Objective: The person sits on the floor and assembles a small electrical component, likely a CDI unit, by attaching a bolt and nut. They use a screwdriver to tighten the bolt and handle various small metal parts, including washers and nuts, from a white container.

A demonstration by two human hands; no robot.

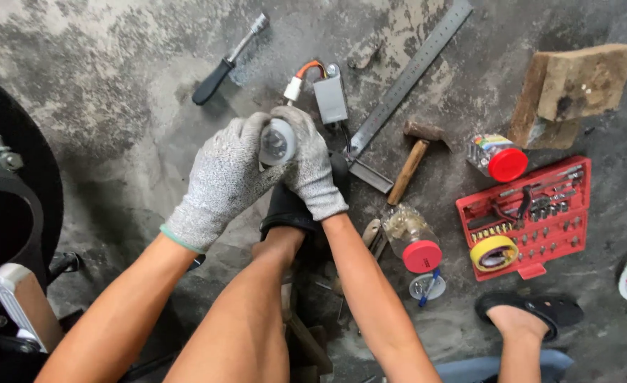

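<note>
While both gloved hands (267,167) grip, round lamp (278,142) faces camera

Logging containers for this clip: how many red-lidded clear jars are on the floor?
2. One red-lidded jar lies left of the wooden block; the other jar lies below the hammer. None seem hidden.

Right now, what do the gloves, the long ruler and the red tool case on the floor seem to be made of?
The gloves on the left hand and right hand look like knitted fabric: speckled grey with a visible weave. The long ruler seems bare metal: a dull grey sheen and thin straight edges. The red tool case is probably moulded plastic, judging by its even glossy colour and shaped slots that hold bits.
</note>
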